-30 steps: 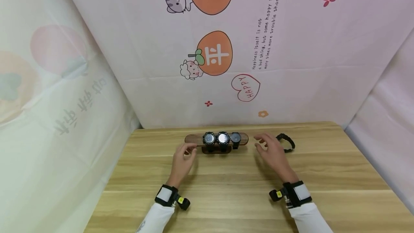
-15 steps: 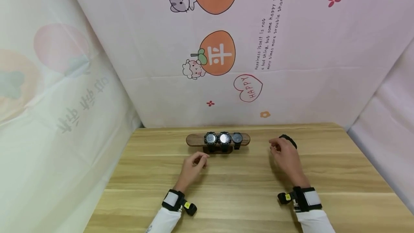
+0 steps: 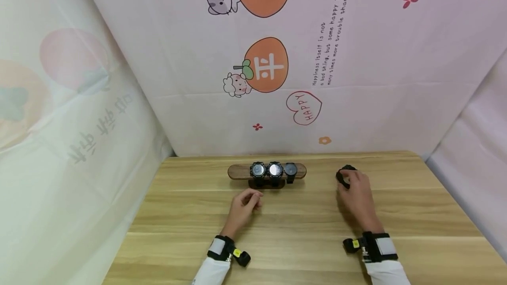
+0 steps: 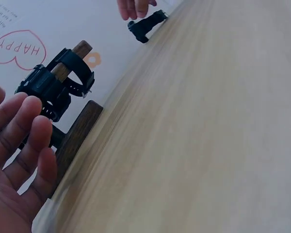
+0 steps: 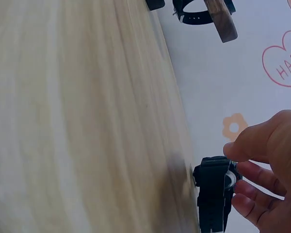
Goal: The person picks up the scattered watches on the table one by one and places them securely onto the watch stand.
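My right hand (image 3: 359,192) is at a black wristwatch (image 3: 341,179) on the right of the table, its thumb and fingers bent around the near side. Close up in the right wrist view, the thumb tip and curled fingertips meet the edge of that wristwatch (image 5: 212,191), whose strap stands in a loop. My left hand (image 3: 242,208) hovers in front of the wooden watch stand (image 3: 239,172) with loosely curled fingers and nothing in them. Three black watches (image 3: 274,169) hang side by side on the stand's bar, toward its right half.
The wood-grain table (image 3: 293,241) reaches back to a white printed cloth (image 3: 178,113) that hangs behind it. Another cloth (image 3: 79,179) closes off the left side. The stand's dark base (image 4: 80,141) shows below the watches in the left wrist view.
My right hand has moved right to the loose wristwatch, which has turned and shifted slightly left. My left hand has drawn back from the stand's left end, toward me and right.
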`<state>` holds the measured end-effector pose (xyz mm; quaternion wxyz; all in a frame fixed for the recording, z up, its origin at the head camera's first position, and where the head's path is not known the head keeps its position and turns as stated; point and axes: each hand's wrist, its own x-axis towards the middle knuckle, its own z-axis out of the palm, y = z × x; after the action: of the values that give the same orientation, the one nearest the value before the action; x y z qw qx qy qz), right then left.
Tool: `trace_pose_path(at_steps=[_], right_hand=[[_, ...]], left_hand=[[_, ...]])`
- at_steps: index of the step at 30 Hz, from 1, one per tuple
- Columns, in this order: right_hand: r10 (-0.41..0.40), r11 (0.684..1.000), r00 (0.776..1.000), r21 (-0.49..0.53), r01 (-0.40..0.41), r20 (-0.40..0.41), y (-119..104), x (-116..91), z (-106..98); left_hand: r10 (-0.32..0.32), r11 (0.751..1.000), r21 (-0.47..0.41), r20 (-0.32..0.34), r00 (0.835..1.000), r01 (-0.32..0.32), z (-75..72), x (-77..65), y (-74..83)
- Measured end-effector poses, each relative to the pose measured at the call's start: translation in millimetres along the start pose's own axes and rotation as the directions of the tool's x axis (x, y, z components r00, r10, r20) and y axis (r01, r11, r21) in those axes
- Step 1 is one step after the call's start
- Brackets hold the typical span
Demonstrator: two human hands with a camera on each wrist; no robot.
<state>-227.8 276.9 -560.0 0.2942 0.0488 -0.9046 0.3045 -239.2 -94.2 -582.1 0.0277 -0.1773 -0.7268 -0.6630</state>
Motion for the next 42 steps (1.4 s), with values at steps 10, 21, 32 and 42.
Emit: trace_pose_path(at_steps=[10,21,32,42], right_hand=[[0.047,0.999,0.998,-0.002,-0.047,0.048,3.6,0.1,-1.8],[0.089,0.996,0.992,-0.008,-0.089,0.093,6.1,0.7,-1.5],[0.130,0.991,0.981,-0.034,-0.127,0.142,5.3,0.5,-3.1],[0.177,0.984,0.965,-0.054,-0.169,0.196,4.3,-1.2,-5.0]], left_hand=[[-0.073,0.997,-0.012,0.025,0.997,0.073,0.5,-2.5,-6.2],[-0.095,0.995,-0.001,0.058,0.994,0.095,0.0,-3.0,-8.6],[-0.152,0.988,-0.004,0.060,0.986,0.153,0.6,-3.5,-6.6],[-0.170,0.985,-0.002,0.071,0.983,0.171,0.3,-4.2,-8.8]])
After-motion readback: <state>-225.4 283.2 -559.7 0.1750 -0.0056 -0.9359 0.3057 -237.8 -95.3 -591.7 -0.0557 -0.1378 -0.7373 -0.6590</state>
